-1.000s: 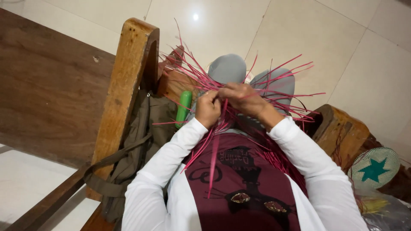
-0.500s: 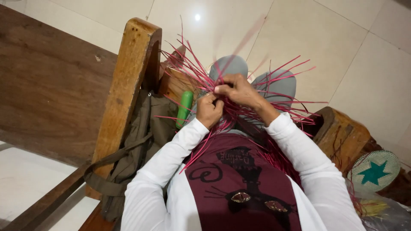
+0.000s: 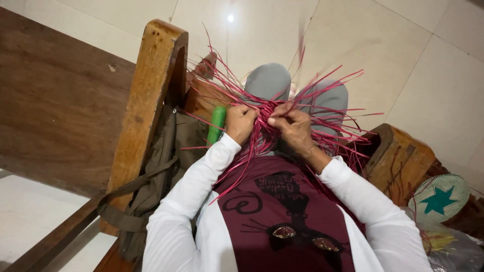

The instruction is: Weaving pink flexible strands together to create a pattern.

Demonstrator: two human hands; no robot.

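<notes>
1. I am watching the pink strips fanning out over the lap, meeting at a knot between both hands.
2. The left hand is pinching strips closed at that centre.
3. The right hand is closing its grip on neighbouring strips.
4. They are looking light, thin, springy and likely easy to crease, so I am judging the crossing point the best hold.

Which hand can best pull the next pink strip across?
Probably the right hand: its fingers pinch right at the crossing of the pink strips. The left hand is closed, gripping the bundle steady.
</notes>
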